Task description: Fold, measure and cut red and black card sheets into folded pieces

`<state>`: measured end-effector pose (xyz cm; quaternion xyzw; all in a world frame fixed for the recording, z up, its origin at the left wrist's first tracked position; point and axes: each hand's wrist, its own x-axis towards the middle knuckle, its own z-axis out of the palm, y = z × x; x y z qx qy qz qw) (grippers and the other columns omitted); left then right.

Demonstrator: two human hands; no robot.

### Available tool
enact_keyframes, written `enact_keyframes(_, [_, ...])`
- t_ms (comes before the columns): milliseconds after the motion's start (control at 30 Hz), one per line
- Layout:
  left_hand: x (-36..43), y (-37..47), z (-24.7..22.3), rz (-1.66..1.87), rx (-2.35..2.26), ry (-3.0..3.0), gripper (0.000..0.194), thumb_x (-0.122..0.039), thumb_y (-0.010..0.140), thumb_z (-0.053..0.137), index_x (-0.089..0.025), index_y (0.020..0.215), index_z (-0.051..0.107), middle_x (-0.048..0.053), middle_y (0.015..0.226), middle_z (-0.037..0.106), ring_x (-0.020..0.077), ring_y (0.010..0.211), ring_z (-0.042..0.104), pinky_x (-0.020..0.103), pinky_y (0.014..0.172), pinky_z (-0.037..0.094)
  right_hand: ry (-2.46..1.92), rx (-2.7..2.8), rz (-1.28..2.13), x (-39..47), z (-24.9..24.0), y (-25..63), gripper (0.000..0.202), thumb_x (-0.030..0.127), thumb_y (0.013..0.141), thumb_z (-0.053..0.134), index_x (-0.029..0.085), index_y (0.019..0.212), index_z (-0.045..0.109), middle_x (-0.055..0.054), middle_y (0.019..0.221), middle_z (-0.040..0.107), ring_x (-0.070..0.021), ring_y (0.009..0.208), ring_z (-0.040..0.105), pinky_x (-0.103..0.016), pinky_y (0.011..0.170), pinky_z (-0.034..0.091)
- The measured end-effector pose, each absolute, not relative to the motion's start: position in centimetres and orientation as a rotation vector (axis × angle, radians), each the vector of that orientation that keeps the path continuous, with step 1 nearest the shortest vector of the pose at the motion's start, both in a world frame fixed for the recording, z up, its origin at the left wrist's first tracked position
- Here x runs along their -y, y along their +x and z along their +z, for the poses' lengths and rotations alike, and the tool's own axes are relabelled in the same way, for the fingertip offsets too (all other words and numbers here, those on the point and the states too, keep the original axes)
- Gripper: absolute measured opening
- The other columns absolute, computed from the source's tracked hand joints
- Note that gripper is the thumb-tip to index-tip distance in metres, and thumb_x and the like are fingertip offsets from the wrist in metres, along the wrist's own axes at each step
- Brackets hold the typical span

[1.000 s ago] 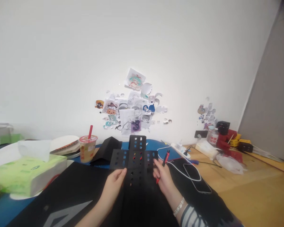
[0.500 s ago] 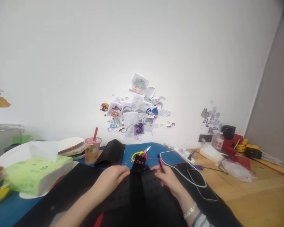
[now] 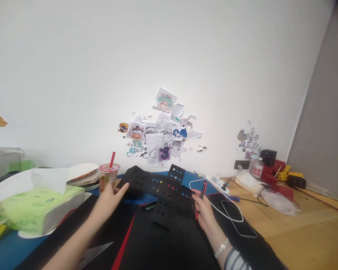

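Note:
A black cross-shaped card (image 3: 146, 180) with many cut-out holes is raised above the desk. Through some holes show bits of blue, red and yellow. My right hand (image 3: 204, 212) is closed around a red and black pen (image 3: 203, 189), its fingertips at the card's right end; whether they also grip the card is hard to tell. My left hand (image 3: 109, 198) is off the card, thumb and fingers apart, in front of the drink cup (image 3: 109, 171) with a red straw. Beneath the card lies a wide black sheet (image 3: 163, 247) with a red strip along its left side.
A green tissue pack (image 3: 39, 206) stands at the left. On the right are a white cable (image 3: 228, 217), a phone-like outline (image 3: 239, 221), a power strip (image 3: 218, 183), a plastic bag (image 3: 278, 200) and red, yellow and black boxes (image 3: 276, 172). Paper cut-outs (image 3: 163, 131) cover part of the wall.
The cross-shaped card has come up into view, now covering the yellow-handled scissors. My left hand has moved left and opened. My right hand has shifted slightly right, still with the pen.

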<state>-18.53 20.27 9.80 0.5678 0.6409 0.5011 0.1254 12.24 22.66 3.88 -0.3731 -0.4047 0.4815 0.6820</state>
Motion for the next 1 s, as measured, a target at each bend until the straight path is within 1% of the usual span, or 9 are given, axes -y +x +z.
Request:
enact_keyframes(67, [-20.0,-16.3,8.5,1.31,-1.581,1.489,0.057,-0.061,0.08,0.039,-0.009,0.092,0.058,0.013,0.078,0.069,0.0252,0.068,0.067,0.042,0.067,0.052,-0.81,0.91,1.093,-22.4,3.8,11.6,0.045,0.043,0.057,0.071,0.018,0.092,0.058,0.015,0.037,0.03,-0.0043,0.034,0.023,-0.017,0.038,0.018])
enact_keyframes(133, [-19.5,-14.2,7.4,1.233,-1.322,1.374,0.048,-0.057,0.082,0.043,-0.013,0.089,0.06,0.007,0.076,0.069,0.0182,0.066,0.066,0.038,0.067,0.053,-0.796,0.945,1.118,-22.0,3.7,10.9,0.045,0.043,0.058,0.072,0.017,0.092,0.058,0.014,0.037,0.034,-0.0047,0.034,0.027,-0.017,0.039,0.02])
enact_keyframes(333, [-19.0,-12.5,7.0,1.362,-0.861,1.087,0.03,-0.04,0.08,0.054,-0.015,0.096,0.06,0.003,0.076,0.069,0.0169,0.07,0.065,0.035,0.069,0.052,-0.816,1.063,1.156,-21.6,3.2,9.8,0.035,0.034,0.061,0.073,0.013,0.086,0.06,0.01,0.036,0.043,-0.0055,0.033,0.035,-0.018,0.039,0.024])
enact_keyframes(467, [-18.9,-13.2,7.4,1.354,-0.759,1.013,0.025,-0.026,0.071,0.061,-0.016,0.094,0.062,0.003,0.077,0.07,0.0179,0.069,0.066,0.032,0.067,0.052,-0.812,1.071,1.135,-21.8,2.8,9.8,0.03,0.032,0.065,0.069,0.014,0.087,0.058,0.01,0.037,0.046,-0.0062,0.035,0.039,-0.017,0.039,0.027])
enact_keyframes(567, [-18.5,-13.2,7.6,1.342,-0.788,0.993,0.028,-0.034,0.072,0.064,-0.018,0.094,0.064,0.005,0.077,0.072,0.0195,0.069,0.067,0.027,0.061,0.051,-0.797,1.132,1.209,-21.6,2.6,9.5,0.025,0.027,0.064,0.069,0.014,0.083,0.058,0.009,0.038,0.049,-0.0073,0.034,0.043,-0.018,0.04,0.034])
enact_keyframes(700, [-18.2,-13.4,7.9,1.293,-0.837,1.046,0.033,-0.039,0.066,0.072,-0.017,0.09,0.065,0.004,0.075,0.072,0.0167,0.062,0.065,0.024,0.056,0.048,-0.754,1.168,1.267,-21.1,3.1,9.5,0.02,0.03,0.065,0.066,0.015,0.076,0.058,0.014,0.034,0.036,-0.0023,0.026,0.022,-0.017,0.032,0.028])
enact_keyframes(767, [-18.1,-13.6,8.1,1.216,-0.853,1.084,0.033,-0.041,0.066,0.072,-0.016,0.087,0.066,0.005,0.075,0.072,0.0168,0.061,0.065,0.025,0.057,0.048,-0.721,1.149,1.234,-21.0,3.6,9.9,0.023,0.037,0.07,0.062,0.016,0.079,0.057,0.011,0.041,0.043,-0.0009,0.028,0.018,-0.016,0.032,0.025])
enact_keyframes(867, [-18.0,-13.8,8.2,1.086,-0.859,1.147,0.034,-0.045,0.067,0.07,-0.015,0.083,0.067,0.006,0.076,0.072,0.0167,0.062,0.064,0.025,0.056,0.046,-0.707,1.132,1.186,-21.0,4.1,10.5,0.034,0.048,0.075,0.059,0.017,0.089,0.058,0.006,0.056,0.056,0.0003,0.031,0.02,-0.015,0.034,0.027])
enact_keyframes(1000, [-17.7,-13.7,8.1,0.879,-0.845,1.25,0.035,-0.045,0.065,0.071,-0.012,0.078,0.069,0.009,0.077,0.072,0.0163,0.059,0.062,0.023,0.052,0.043,-0.791,1.136,1.19,-21.2,3.8,10.4,0.047,0.046,0.064,0.073,0.016,0.098,0.06,0.005,0.057,0.057,-0.0012,0.032,0.031,-0.015,0.032,0.03])
